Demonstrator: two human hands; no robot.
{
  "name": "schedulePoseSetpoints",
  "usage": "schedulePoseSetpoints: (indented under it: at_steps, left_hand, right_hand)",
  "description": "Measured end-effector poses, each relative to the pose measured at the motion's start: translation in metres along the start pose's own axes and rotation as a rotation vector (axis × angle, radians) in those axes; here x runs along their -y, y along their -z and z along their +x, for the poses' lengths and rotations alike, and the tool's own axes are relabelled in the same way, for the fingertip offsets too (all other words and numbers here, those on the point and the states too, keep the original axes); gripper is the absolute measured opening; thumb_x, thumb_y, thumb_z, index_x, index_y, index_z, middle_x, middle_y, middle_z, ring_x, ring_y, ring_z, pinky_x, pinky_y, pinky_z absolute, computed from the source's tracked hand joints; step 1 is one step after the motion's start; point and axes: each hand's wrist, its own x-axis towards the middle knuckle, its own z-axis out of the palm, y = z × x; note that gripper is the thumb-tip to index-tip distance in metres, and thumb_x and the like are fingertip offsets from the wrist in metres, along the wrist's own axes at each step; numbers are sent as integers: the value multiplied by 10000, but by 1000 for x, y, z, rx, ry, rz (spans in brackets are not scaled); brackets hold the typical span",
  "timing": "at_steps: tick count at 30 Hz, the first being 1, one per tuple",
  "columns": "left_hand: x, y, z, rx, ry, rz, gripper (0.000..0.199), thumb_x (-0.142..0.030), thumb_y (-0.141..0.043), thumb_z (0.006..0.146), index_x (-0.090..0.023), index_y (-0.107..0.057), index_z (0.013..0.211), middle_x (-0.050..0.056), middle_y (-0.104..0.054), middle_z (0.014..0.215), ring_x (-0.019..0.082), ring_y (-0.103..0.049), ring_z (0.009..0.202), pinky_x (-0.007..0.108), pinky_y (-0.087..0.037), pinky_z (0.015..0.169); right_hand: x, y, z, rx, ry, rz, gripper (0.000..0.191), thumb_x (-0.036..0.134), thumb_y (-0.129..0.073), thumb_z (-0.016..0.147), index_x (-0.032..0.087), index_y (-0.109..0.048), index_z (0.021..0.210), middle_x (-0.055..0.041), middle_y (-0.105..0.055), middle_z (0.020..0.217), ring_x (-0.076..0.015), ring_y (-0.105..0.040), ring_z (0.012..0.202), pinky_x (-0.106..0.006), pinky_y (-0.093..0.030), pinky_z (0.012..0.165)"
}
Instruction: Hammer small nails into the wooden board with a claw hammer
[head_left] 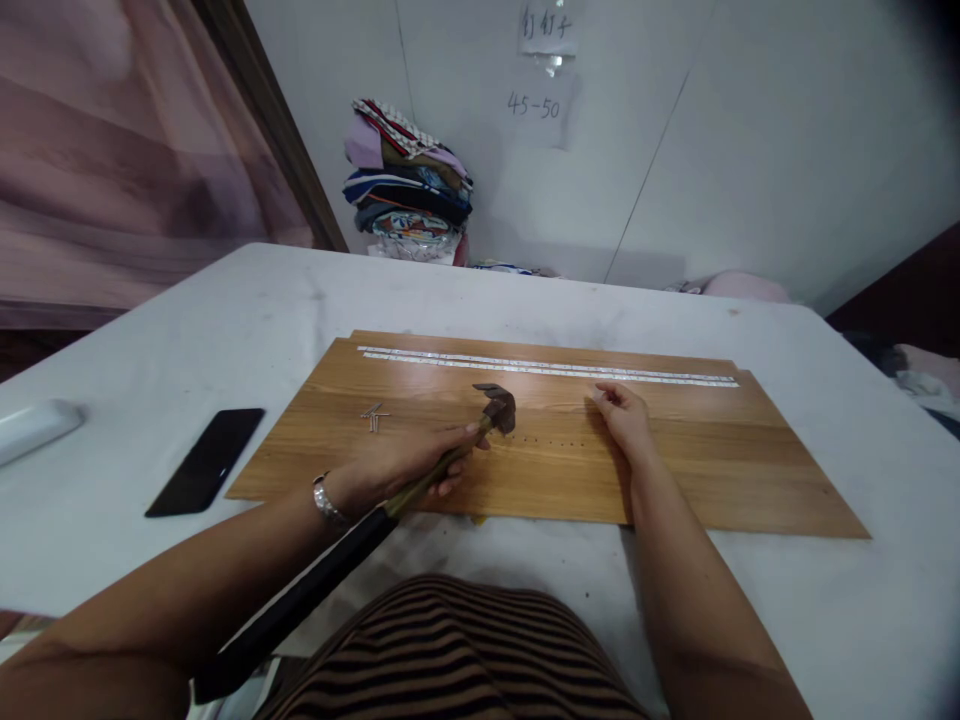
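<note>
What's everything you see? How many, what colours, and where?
Table: 1, white, centre
Wooden board: 1, brown, on table
Claw hammer: 1, black handle end, head over board
Loose nails: several, silvery, board's left
Marked strips: 2, white, board's far side
Dots: several, dark, mid-board
Smartphone: 1, black, left of board
Rounded object: 1, white, left edge
Clothes stack: 1, multicoloured, behind table
Papers: 2, white, wall
Curtain: 1, pinkish, upper left
Wristband: 1, silver, left wrist
Striped shirt: 1, brown-black, bottom
Left hand: 1, bare, gripping hammer
Right hand: 1, bare, over board
</note>
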Motion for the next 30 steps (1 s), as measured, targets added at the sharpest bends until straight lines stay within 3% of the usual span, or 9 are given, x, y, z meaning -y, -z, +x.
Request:
schedulePoseSetpoints:
  at_steps: [10,15,22,30]
  left_hand:
    - [8,0,5,-9,82,-42,486,-660,-543,901,-201,-579,1053,-62,-445,606,89,-424,462,210,-284,412]
    - [1,-1,1,2,48,-32,484,-659,-542,904,-201,-570,1058,-65,-442,608,83,-417,458,208,-283,411]
    - [12,2,7,5,48,-30,485,-655,-545,904,-191,-588,1037,-56,-452,597,94,-432,474,226,-286,423]
    - [-1,-1,1,-11,71,-25,465,-641,-522,921,-201,-582,1059,-64,-441,600,86,-414,449,214,-273,402]
  right_hand:
    - [1,0,-1,2,12,-7,414,437,-616,699,169,-765,978,-23,-671,718,-169,-540,653,-318,-450,666]
    - [0,0,-1,8,14,14,422,431,-610,681,156,-762,963,-19,-658,712,-165,-537,648,-319,-453,671]
    - [2,0,-1,9,13,5,405,433,-598,683,179,-756,955,-22,-679,730,-166,-540,649,-319,-446,669]
    - [4,1,-1,0,31,0,365,431,-629,695,180,-764,924,-34,-701,732,-172,-558,655,-325,-462,671]
